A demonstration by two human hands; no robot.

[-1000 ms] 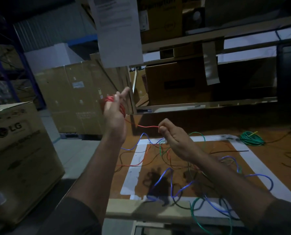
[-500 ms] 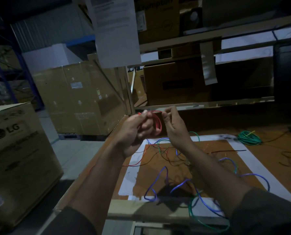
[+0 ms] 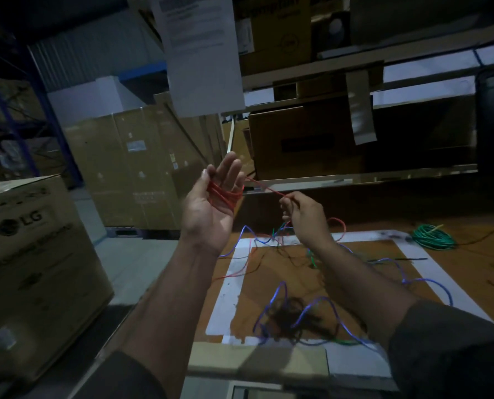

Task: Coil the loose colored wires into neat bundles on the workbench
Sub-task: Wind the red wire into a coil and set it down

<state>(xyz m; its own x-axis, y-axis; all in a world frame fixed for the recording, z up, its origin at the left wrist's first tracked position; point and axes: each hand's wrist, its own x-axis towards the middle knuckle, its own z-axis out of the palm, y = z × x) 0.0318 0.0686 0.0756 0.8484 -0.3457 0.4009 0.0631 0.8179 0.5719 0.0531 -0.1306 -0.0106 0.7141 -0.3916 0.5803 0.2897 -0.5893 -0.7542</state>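
Above the workbench (image 3: 456, 272), left hand (image 3: 211, 208) spread wide as spool for red wire (image 3: 224, 194); right hand (image 3: 303, 217) pinches its taut tail to guide wraps

Dim warehouse storeroom with a wooden workbench (image 3: 456, 254).

Large cardboard cartons (image 3: 142, 168) crowd the concrete floor, one printed LG (image 3: 29, 243); blue steel racking (image 3: 53, 116) stands at left, more boxes fill a shelf (image 3: 355, 61) above the bench, and a printed notice (image 3: 202, 50) hangs overhead.
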